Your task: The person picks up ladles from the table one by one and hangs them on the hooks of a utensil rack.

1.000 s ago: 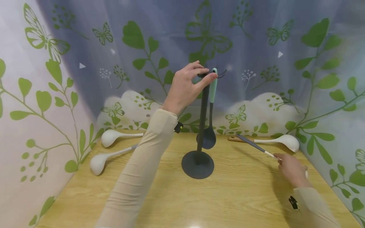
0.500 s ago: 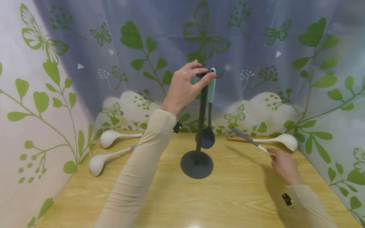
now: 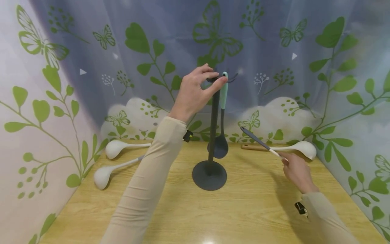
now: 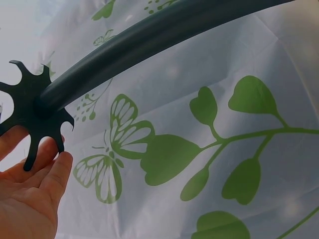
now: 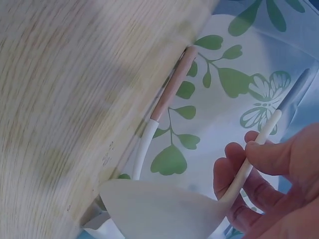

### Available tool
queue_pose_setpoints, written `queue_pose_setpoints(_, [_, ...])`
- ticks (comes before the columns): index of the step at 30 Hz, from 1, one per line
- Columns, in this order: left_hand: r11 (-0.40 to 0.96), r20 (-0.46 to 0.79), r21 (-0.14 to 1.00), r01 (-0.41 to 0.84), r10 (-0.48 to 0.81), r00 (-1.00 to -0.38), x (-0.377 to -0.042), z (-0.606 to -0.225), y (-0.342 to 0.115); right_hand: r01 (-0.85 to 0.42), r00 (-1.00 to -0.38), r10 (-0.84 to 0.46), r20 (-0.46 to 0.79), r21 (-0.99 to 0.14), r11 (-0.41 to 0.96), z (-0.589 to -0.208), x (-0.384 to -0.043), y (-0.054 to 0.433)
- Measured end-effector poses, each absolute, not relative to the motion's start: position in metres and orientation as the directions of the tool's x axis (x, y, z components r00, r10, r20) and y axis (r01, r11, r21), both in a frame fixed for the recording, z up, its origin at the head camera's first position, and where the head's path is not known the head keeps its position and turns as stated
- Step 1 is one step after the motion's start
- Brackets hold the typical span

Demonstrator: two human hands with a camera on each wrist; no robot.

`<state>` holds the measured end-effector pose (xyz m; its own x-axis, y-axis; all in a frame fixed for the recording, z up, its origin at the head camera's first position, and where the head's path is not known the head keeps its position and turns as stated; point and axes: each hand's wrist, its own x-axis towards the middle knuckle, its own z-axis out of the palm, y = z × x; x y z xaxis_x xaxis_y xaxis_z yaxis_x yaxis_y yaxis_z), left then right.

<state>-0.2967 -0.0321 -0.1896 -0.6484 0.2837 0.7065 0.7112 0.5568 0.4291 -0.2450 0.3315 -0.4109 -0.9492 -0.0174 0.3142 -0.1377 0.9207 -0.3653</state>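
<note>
Could totally twist the white ladle with grey handle end (image 5: 164,209), pinching just its thin shaft in the right hand (image 3: 298,171), or tip the tall black hook stand (image 3: 214,132) by yanking with the left hand (image 3: 195,89), clamped around its top. Held above the wooden table (image 3: 243,206), towards its right edge, bowl by the little finger, grey tip past the thumb.

L hand (image 3: 195,90) & R hand (image 3: 298,170) bare. L sleeve (image 3: 147,184): long, beige, plain, snug, w/ fine creases along forearm. R sleeve (image 3: 323,214): same beige. Sm. blk gadget (image 3: 188,136) at L cuff, tiny yellow spot; 2nd blk gadget (image 3: 300,208) at R cuff, w/ pale bits.
</note>
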Motion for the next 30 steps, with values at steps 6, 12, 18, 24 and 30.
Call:
queue_pose_setpoints(6, [0.549, 0.707, 0.431, 0.716, 0.287, -0.646, -0.297, -0.190, -0.032, -0.160, -0.933, -0.019, 0.359, -0.368, 0.916, -0.409, -0.245, 0.327])
queue_pose_setpoints(12, [0.539, 0.713, 0.434, 0.722, 0.285, -0.641, -0.297, -0.189, -0.031, -0.220, -0.896, -0.037, 0.443, -0.370, 0.903, -0.403, -0.248, 0.321])
queue_pose_setpoints(18, [0.547, 0.708, 0.438, 0.714, 0.279, -0.648, -0.296, -0.189, -0.031, -0.230, -0.881, -0.031, 0.471, -0.372, 0.899, -0.397, -0.249, 0.315])
queue_pose_setpoints(24, [0.540, 0.704, 0.447, 0.713, 0.279, -0.653, -0.296, -0.190, -0.032, -0.173, -0.922, 0.023, 0.386, -0.466, 0.868, -0.394, -0.248, 0.310])
queue_pose_setpoints(30, [0.533, 0.714, 0.442, 0.722, 0.278, -0.642, -0.296, -0.189, -0.032, -0.180, -0.914, 0.042, 0.403, -0.498, 0.848, -0.391, -0.248, 0.307])
